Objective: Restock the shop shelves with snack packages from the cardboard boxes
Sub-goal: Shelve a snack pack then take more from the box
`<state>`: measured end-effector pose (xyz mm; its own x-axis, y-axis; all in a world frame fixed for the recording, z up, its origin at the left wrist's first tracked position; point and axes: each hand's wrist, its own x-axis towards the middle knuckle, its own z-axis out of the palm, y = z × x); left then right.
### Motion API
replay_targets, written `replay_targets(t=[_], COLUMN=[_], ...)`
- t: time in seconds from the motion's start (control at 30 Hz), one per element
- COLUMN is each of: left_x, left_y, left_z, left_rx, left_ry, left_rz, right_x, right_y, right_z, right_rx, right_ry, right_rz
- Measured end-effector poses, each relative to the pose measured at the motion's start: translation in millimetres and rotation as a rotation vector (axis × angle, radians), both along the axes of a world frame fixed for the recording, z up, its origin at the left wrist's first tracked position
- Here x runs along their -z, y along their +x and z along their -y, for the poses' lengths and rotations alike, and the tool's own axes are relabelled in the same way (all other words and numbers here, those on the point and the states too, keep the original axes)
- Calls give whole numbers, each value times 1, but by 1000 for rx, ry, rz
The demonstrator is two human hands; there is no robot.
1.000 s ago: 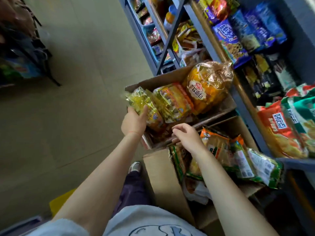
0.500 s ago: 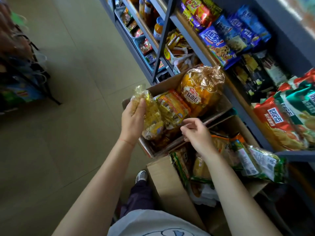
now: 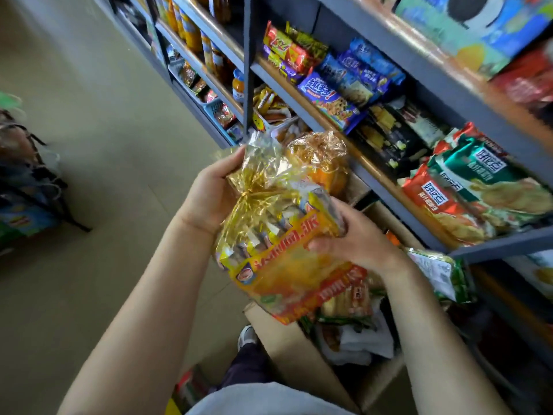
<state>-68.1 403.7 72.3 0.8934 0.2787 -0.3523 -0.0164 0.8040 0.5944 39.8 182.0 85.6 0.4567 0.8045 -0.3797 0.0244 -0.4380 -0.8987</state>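
I hold a yellow and orange snack bag (image 3: 284, 244) with a gold tied top in front of me, above the boxes. My left hand (image 3: 209, 193) grips its gathered neck from the left. My right hand (image 3: 356, 238) grips the bag's right side, thumb across the front. Behind it another gold-wrapped bag (image 3: 323, 163) lies in the far cardboard box. The near cardboard box (image 3: 296, 363) below holds more packets. The grey shelf unit (image 3: 490, 115) rises on the right, filled with snack bags.
Red and green crisp bags (image 3: 478, 187) fill the shelf at hand height, blue biscuit packs (image 3: 335, 94) farther along. Bottles (image 3: 191, 28) stand on the far shelves. A green packet (image 3: 440, 274) sticks out of the near box. A dark rack (image 3: 33, 187) stands left across the tiled aisle.
My left hand lifted the yellow bag out of the far box and up toward me. My right hand left the box and took hold of the bag's right side.
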Motion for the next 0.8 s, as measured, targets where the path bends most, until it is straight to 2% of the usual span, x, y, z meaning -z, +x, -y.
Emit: replay_targets(t=[0.13,0.23,0.33,0.43,0.5,0.7,0.8], left_x=[16,30,36,41,41,6,-23], left_y=[29,49,68,76,77,79,78], left_z=[26,45,79,138,189,344,429], left_rx=[112,146,188,377,514,580,589], left_ry=[37,293,501,523,514,539,595], left_rz=[-76,-180,-233,-245,-177,-56,-42], right_x=[5,10,20,22,20,-8,-26], right_y=[-3,-11,-9,-2,5,-11,-26], right_z=[32,63,105,152,190,326,414], right_rx=[199,398,673,967,1088,1226,1254], right_ry=[15,38,32,-48,-40,67,158], right_rz=[-32,-106,-62,-64,-94,-9,-49])
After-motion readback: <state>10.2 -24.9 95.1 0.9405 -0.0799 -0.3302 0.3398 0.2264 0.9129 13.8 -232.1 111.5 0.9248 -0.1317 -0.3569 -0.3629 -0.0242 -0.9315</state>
